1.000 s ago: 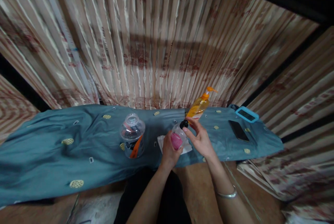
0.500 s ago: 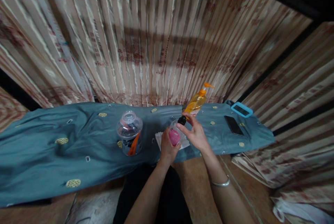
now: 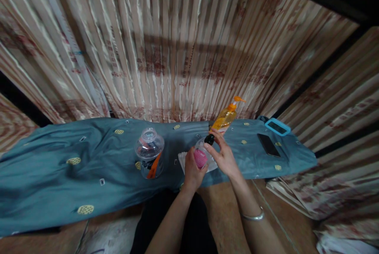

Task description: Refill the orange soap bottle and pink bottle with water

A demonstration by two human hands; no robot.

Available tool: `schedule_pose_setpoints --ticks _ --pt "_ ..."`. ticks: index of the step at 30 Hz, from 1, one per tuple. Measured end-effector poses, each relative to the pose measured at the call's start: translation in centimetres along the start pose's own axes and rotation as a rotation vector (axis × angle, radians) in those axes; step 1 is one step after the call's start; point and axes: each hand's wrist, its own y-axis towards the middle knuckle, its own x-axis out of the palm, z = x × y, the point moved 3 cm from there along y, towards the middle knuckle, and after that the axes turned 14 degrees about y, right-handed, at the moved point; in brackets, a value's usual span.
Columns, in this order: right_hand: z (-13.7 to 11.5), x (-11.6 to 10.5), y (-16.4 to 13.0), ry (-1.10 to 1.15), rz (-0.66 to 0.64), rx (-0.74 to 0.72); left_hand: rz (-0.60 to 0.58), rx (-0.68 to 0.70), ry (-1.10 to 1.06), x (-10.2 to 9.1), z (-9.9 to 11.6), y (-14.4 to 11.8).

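My left hand (image 3: 192, 172) grips a small clear bottle with a pink label (image 3: 200, 157), held over a white cloth (image 3: 182, 160) on the blue-covered table. My right hand (image 3: 225, 156) has its fingertips pinched on the bottle's black cap (image 3: 209, 139). Just behind the hands an orange pump bottle (image 3: 225, 116) stands leaning. To the left of my left hand, a large clear plastic jar (image 3: 149, 152) with an orange mark stands with its top open.
A blue patterned cloth (image 3: 74, 167) covers the low table. A black phone (image 3: 268, 145) and a blue-framed device (image 3: 277, 127) lie at the right end. Striped curtains (image 3: 166, 48) hang behind, and folded striped fabric (image 3: 299, 194) lies on the floor to the right.
The view has shifted slightly. Both hands have stayed on the small bottle, the right fingers still at the black cap.
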Motion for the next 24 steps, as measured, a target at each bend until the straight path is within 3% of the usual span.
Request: schedule_pose_setpoints --ticks 5,15,21,24 --pt "0.23 -0.22 0.51 -0.069 0.173 0.02 -0.009 -0.002 0.016 -0.01 0.35 -0.23" --pt "-0.18 -0.32 -0.16 0.021 -0.028 -0.019 0.003 0.03 0.018 0.09 0.18 -0.39" --pt "-0.35 -0.81 0.35 -0.065 0.136 0.013 0.011 0.038 0.028 0.08 0.08 -0.31" --pt "-0.5 -0.84 0.37 -0.08 0.111 -0.011 0.019 0.029 0.023 0.14 -0.01 -0.25"
